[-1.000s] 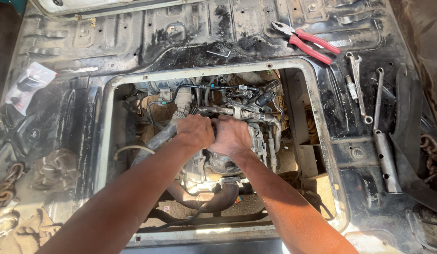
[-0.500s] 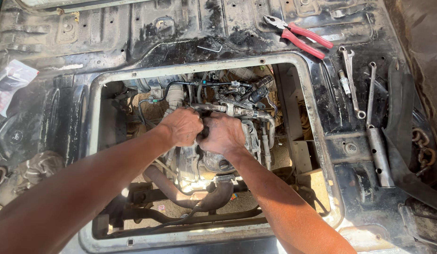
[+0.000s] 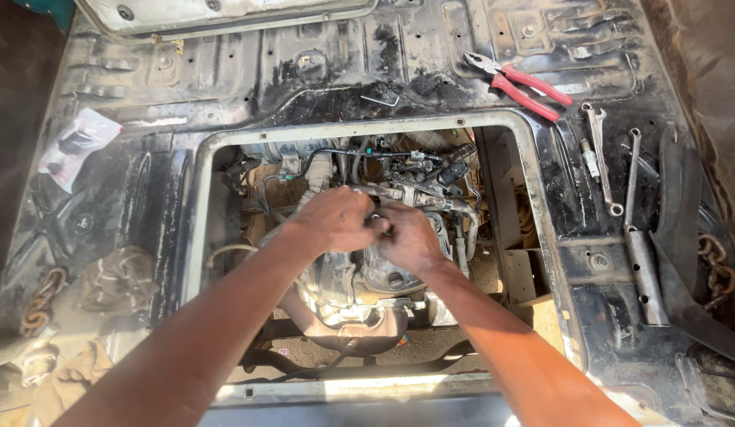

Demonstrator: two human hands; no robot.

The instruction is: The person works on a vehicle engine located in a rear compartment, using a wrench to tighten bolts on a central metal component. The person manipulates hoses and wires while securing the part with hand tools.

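Note:
Both my hands reach down through a rectangular opening (image 3: 533, 170) in a black metal floor panel, onto greasy engine parts (image 3: 415, 174) below. My left hand (image 3: 336, 221) and my right hand (image 3: 407, 237) are pressed together, fingers curled around a small part on top of a metal housing (image 3: 348, 285). The part itself is hidden by my fingers. Hoses and pipes run behind my hands.
Red-handled pliers (image 3: 518, 85) lie on the panel at the upper right. Two wrenches (image 3: 604, 162) and a metal tube socket (image 3: 644, 273) lie at the right. A white plastic bag (image 3: 75, 146) sits at the left, with rags (image 3: 118, 281) and a rusty chain (image 3: 39, 300).
The view has shifted slightly; my hands stay joined on the same spot of the engine, with small changes in finger position.

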